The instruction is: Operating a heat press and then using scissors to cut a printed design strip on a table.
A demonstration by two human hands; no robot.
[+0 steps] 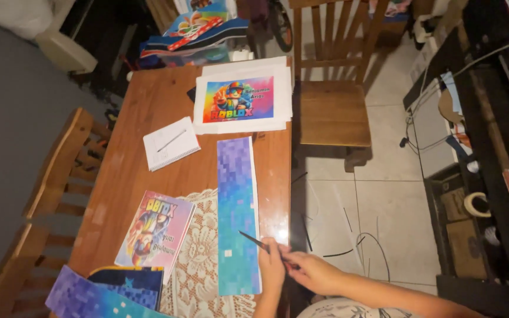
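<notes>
Both hands pinched on small dark scissors (253, 240) at table edge: left hand (272, 262) up front w/ blades, right hand (310, 272) behind on handles. Blade tips aimed up-left, lying over long blue-purple pixel strip (237, 215). Strip's long axis running straight away from grip; left hand nearer, touching its right edge.

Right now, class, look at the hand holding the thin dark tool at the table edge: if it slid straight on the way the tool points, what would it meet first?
The left hand would first cross the long blue-purple paper strip, then probably the lace cloth; height is unclear.
</notes>
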